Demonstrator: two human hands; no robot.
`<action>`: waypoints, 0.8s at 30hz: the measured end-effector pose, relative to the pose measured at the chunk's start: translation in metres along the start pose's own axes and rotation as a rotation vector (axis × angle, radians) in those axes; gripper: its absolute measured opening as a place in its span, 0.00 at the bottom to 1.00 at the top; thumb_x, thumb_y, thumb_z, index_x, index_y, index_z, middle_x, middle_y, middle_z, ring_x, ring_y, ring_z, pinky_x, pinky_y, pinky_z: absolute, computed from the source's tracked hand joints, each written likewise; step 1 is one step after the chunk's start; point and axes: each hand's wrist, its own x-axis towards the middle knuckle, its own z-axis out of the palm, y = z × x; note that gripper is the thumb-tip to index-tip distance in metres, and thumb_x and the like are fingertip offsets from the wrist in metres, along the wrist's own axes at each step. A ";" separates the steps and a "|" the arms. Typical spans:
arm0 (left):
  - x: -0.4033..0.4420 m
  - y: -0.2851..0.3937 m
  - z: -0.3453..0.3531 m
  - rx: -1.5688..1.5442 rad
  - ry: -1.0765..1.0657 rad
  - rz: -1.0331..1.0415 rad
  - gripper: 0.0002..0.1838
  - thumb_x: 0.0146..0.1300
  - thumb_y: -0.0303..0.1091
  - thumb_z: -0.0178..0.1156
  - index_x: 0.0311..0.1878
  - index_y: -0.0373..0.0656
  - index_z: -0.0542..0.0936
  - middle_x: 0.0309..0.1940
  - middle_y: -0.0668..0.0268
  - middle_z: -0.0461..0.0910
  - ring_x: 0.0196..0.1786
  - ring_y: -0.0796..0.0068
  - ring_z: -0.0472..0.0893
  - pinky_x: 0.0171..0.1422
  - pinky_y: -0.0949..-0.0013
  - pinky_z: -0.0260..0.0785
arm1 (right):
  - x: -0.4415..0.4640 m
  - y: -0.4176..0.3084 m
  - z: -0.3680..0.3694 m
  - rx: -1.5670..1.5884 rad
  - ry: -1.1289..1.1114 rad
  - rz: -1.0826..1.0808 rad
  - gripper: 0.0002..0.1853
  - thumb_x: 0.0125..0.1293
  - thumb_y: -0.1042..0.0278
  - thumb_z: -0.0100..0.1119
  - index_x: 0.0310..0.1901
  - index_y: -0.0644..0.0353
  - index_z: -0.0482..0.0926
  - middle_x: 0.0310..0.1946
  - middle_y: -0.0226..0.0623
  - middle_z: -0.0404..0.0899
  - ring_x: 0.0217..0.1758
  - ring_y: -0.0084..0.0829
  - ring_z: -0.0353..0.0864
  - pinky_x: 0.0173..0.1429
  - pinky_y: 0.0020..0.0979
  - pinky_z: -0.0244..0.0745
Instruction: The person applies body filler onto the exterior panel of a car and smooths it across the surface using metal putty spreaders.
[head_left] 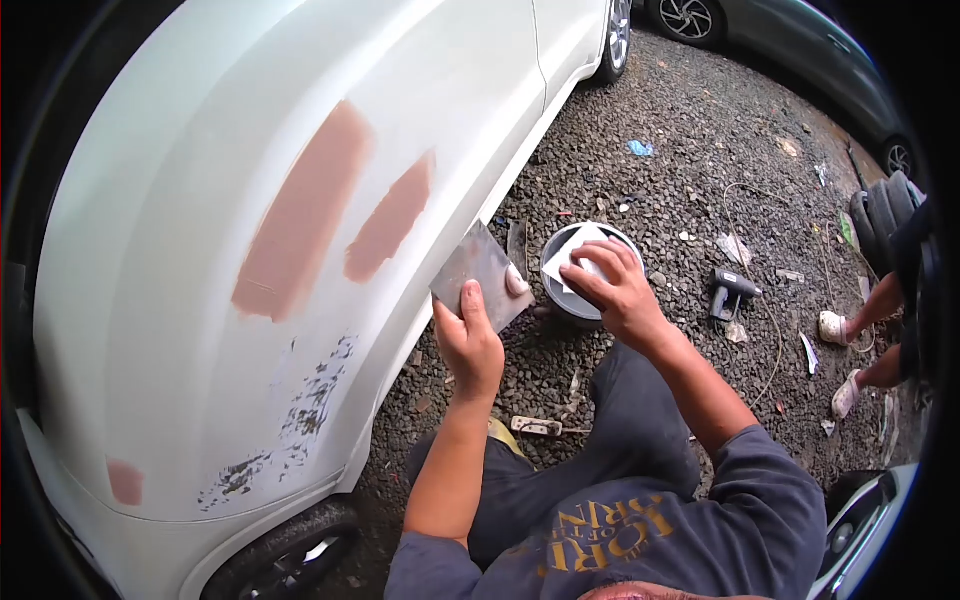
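Note:
My left hand (468,345) grips a flat grey metal plate (470,262), its thumb on top. A small pale dab of paste (516,281) sits near the plate's right edge. With bent fingers my right hand (630,295) holds a white square card (575,240) over a dark round tub (552,300); the card hides most of the tub's inside. To the left of the plate is a white car panel (190,250) with a large pinkish-brown filler patch (305,215) and a narrower filler patch (392,222). Lower on the panel is a dark chipped area (310,400).
Gravel (680,120) covers the ground. A heat gun (733,294) lies right of the tub, near a cable (775,335). A power strip (536,426) lies by my legs. Another person's feet in clogs (833,328) are at right, beside stacked tyres (880,215).

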 end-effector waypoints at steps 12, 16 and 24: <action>0.008 -0.005 -0.018 0.180 0.146 0.158 0.20 0.84 0.32 0.52 0.70 0.28 0.70 0.60 0.46 0.81 0.60 0.58 0.83 0.66 0.58 0.74 | -0.090 -0.043 0.097 1.441 0.081 1.110 0.29 0.73 0.87 0.46 0.73 0.59 0.70 0.73 0.42 0.71 0.74 0.43 0.74 0.79 0.40 0.68; -0.001 -0.001 -0.026 -0.041 0.060 0.025 0.21 0.85 0.32 0.50 0.72 0.30 0.68 0.65 0.51 0.77 0.65 0.64 0.79 0.70 0.61 0.71 | -0.103 -0.017 0.098 1.997 0.259 1.519 0.27 0.82 0.70 0.48 0.80 0.48 0.62 0.76 0.43 0.67 0.78 0.50 0.70 0.75 0.68 0.70; -0.044 0.018 -0.048 0.297 -0.081 0.127 0.16 0.82 0.31 0.54 0.63 0.30 0.77 0.55 0.52 0.84 0.55 0.66 0.84 0.63 0.60 0.75 | -0.040 0.037 0.092 2.240 0.138 1.236 0.45 0.76 0.19 0.30 0.81 0.45 0.61 0.79 0.45 0.64 0.80 0.51 0.67 0.69 0.66 0.75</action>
